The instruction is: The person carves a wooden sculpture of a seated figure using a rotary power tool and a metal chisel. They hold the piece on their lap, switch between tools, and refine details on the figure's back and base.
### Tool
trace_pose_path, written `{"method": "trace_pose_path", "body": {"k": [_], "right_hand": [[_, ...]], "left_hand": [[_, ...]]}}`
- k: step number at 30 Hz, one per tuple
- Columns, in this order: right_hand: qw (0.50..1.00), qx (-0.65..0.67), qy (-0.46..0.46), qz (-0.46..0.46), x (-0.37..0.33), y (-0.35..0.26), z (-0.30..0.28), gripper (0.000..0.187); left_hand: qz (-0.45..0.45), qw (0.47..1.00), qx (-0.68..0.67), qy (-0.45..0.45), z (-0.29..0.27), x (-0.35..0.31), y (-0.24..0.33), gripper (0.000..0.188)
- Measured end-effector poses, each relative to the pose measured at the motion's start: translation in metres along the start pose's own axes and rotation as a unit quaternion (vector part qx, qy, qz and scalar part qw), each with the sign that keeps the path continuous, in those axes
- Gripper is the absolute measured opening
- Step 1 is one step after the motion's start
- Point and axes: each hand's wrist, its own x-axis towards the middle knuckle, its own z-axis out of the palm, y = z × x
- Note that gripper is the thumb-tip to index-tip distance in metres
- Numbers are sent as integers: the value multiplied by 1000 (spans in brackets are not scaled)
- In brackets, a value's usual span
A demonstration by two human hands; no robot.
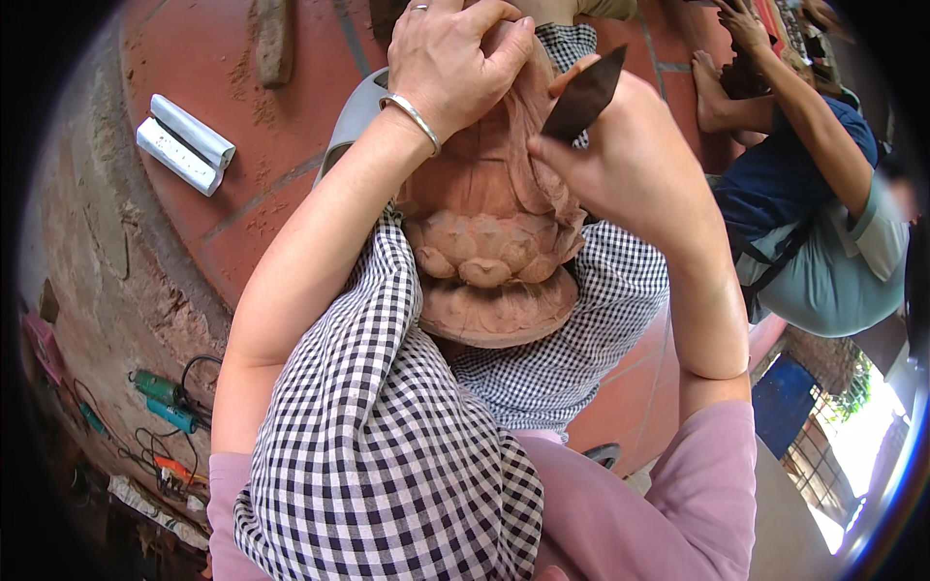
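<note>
A reddish-brown carved wooden statue [475,247] with a lotus-petal base lies across my lap, its base toward me. My left hand [455,63], with a bangle at the wrist, is closed over the statue's far end and hides much of it. In my right hand [635,145] a dark, flat, angular piece of sandpaper [584,97] is pinched between thumb and fingers. That hand is at the statue's right side, by the carved folds. A black-and-white checkered cloth [368,436] covers my lap under the base.
Two silvery-white wrapped packets [184,145] and a wooden block [275,44] are on the red tiled floor [184,58]. A grey plastic seat [351,126] stands beyond my left arm. Green tools [160,392] with cables lie at lower left. Another person [814,223] sits at right.
</note>
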Motion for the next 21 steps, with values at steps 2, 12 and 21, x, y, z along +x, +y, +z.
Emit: {"method": "trace_pose_path", "body": {"k": [2,12,21], "right_hand": [[999,20,-8,29,2,-2,-2,21],[999,-26,23,-17,-3,-5,5,19],[994,57,71,-59,-14,10,10,23]], "left_hand": [[3,1000,6,3,-1,1,-2,27],[-4,1000,-9,5,0,1,-2,26],[-11,1000,-18,0,-2,1,-2,26]]}}
